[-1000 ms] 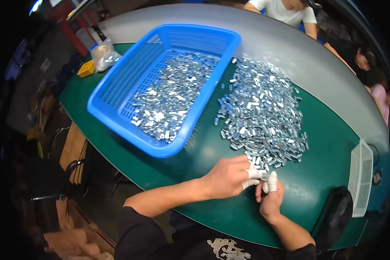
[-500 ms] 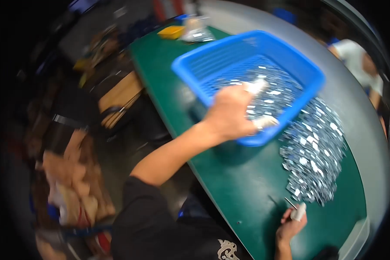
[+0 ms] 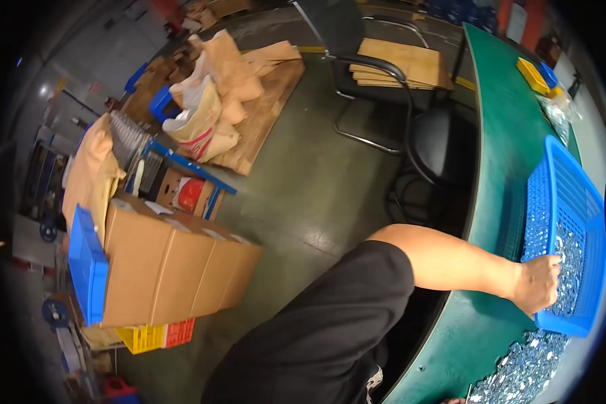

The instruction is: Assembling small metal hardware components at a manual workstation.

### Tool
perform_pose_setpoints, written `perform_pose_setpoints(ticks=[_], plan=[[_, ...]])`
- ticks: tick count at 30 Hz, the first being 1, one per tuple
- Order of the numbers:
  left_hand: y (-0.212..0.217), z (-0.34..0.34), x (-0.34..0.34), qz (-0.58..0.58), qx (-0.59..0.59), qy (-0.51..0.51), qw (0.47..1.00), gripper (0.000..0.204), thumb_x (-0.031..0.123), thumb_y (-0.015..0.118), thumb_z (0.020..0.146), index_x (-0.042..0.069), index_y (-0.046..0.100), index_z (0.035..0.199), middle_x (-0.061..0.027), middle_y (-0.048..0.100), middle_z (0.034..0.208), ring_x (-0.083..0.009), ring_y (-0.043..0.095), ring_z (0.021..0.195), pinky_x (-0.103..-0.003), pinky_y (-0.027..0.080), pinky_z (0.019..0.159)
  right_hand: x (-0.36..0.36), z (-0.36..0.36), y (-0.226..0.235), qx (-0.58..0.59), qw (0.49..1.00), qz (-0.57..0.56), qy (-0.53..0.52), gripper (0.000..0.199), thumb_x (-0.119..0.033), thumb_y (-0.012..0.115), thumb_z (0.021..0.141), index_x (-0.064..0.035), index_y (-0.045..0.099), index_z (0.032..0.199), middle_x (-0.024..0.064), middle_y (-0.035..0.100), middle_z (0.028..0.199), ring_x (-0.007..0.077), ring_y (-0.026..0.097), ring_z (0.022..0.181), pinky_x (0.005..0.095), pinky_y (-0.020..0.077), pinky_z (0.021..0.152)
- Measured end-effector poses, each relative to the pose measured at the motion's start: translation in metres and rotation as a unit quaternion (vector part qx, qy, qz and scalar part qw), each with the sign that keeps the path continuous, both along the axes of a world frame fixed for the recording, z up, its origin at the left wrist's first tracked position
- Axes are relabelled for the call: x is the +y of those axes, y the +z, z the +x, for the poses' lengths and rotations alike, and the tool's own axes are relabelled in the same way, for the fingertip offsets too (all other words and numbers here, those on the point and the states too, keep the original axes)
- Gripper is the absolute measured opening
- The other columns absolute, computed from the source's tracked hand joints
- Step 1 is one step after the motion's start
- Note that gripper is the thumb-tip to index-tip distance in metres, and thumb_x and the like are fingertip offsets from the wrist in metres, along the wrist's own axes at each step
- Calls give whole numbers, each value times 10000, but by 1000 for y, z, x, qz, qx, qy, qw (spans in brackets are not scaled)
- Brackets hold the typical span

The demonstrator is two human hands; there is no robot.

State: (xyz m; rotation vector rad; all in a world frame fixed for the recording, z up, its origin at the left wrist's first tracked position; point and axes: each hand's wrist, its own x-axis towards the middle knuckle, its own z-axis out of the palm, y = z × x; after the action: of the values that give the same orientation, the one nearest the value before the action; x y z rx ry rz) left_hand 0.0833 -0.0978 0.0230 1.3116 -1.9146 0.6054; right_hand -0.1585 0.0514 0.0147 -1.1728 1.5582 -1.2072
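Note:
My left hand [image 3: 537, 283] is closed over the near rim of a blue plastic basket [image 3: 579, 328], its fingers curled and their tips hidden. Inside the basket lie many small shiny metal pieces [image 3: 567, 269]. A heap of the same metal pieces [image 3: 522, 370] spreads over the green tabletop just below the basket. Of my right hand, only a sliver [image 3: 454, 401] shows at the lower edge beside the heap, so its fingers cannot be judged.
The green table [image 3: 495, 101] runs along the right. A yellow bin [image 3: 532, 75] and a clear plastic bag [image 3: 557, 114] sit at its far end. A black chair [image 3: 377, 67] holding cardboard sheets [image 3: 400, 62] stands beyond. Cardboard boxes [image 3: 175, 269] and a wooden pallet [image 3: 269, 114] are left.
The view has swung left, shifting the table and basket to the right edge. My left hand, earlier loosely spread over the basket, is now closed at its rim. My right hand has nearly left view.

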Motion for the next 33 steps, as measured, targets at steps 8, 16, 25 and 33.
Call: perform_pose_setpoints(ticks=[8,16,25,33], plan=[[22,71,6,64,33,92,993,311,432,587,716,130,659,722,-117,625,732,-297,617,689,-419,491,607,-6,-6,-33,-68,995,0,-68,336,-299,479,922,-44,529,709,20,456,513,71,389,403,198,258,352],[23,141,48,37,-2,66,997,240,214,752,537,90,595,669,-79,587,678,-271,582,672,-373,450,648,-3,-46,-43,-68,995,-70,29,366,-343,462,953,-17,541,805,34,489,533,60,394,395,184,271,351],[47,244,26,-4,-72,44,996,308,233,819,574,77,567,658,-76,550,645,-254,546,649,-346,434,621,2,-35,-47,-56,995,-68,51,377,-331,458,953,-27,534,744,40,495,515,59,387,376,190,265,346],[44,275,-10,37,-145,158,976,363,365,770,634,64,570,602,-81,601,731,-266,581,804,-376,448,734,-1,-29,-44,-24,997,-67,44,403,-329,437,965,-26,534,717,37,486,489,58,374,360,192,263,346]])
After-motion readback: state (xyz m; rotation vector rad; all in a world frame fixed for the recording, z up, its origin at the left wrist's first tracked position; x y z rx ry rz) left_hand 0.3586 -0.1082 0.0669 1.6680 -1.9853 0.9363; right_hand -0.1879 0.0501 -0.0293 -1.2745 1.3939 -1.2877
